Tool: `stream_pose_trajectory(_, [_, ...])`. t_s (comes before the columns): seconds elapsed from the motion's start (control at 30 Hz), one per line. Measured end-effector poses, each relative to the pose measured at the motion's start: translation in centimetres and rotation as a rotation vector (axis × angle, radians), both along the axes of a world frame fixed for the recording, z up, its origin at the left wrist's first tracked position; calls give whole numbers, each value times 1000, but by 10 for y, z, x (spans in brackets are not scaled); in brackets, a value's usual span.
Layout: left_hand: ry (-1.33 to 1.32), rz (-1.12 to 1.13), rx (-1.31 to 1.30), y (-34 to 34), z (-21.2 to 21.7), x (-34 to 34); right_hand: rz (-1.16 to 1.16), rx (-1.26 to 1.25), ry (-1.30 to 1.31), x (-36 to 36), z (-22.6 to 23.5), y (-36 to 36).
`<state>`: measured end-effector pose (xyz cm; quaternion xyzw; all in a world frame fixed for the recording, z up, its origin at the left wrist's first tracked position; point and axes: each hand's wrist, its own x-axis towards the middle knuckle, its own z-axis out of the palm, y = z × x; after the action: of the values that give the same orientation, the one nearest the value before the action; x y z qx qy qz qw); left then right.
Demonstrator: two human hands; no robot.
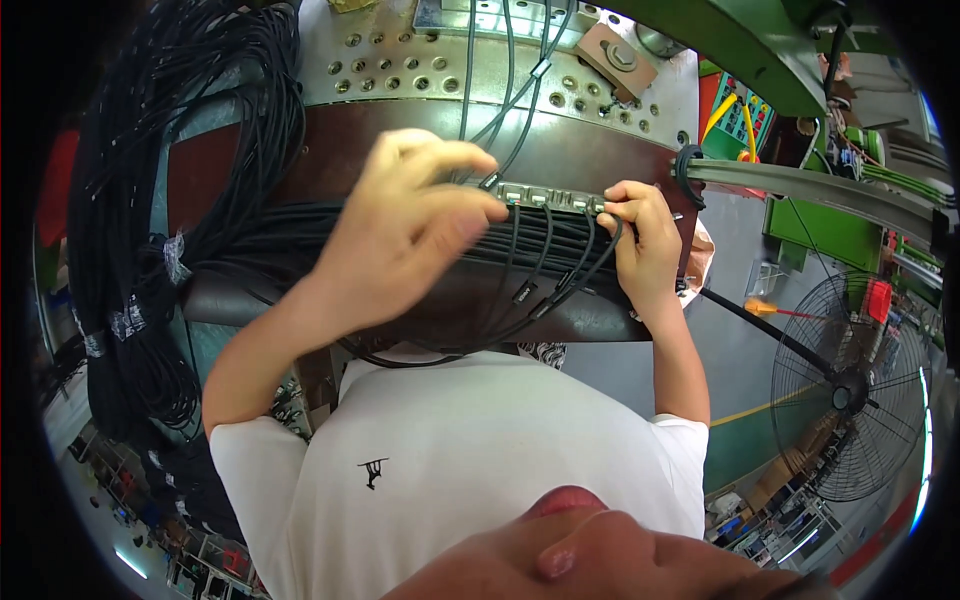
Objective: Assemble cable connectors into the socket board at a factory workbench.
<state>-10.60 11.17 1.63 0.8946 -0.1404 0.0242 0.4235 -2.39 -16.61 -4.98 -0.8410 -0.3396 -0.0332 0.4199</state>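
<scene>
A narrow metal fixture with a row of slots lies across the middle of the bench, with several black cables leading down from it. My left hand, slightly blurred, curls its index finger and thumb around a small black cable plug at the fixture's left end. That plug's cable runs up and away. At the right end, my right hand pinches a black cable near its plug; the fingertips partly hide the plug. A loop of cables hangs over the bench's front edge.
A large bundle of black cables hangs at the left, tied with clear wrap. Behind the fixture stands a perforated metal plate. At the right are a metal bar and a caged fan.
</scene>
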Motion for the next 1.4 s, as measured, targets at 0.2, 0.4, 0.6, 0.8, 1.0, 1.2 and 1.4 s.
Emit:
stream_pose_trajectory(0.2, [151, 459, -669, 24, -58, 89, 20, -97, 37, 1, 8, 3])
stream_pose_trajectory(0.4, [737, 241, -1356, -36, -62, 120, 207, -12, 317, 80, 49, 33])
stream_pose_trajectory(0.6, [807, 135, -1397, -30, -42, 114, 11, 347, 449, 224, -33, 66])
stream_pose_trajectory(0.8, [888, 185, -1299, -11, 0, 62, -42, -718, -684, 165, 14, 103])
stream_pose_trajectory(1.0, [998, 160, -1424, -15, -15, 20, -106, -104, 128, 89, 32, 127])
stream_pose_trajectory(1.2, [310, 566, -1416, 124, 26, -43, 150, -166, -66, 86, 11, 81])
stream_pose_trajectory(1.4, [503, 978, -224, 219, 38, -62, 161, -249, -369, 56, 35, 76])
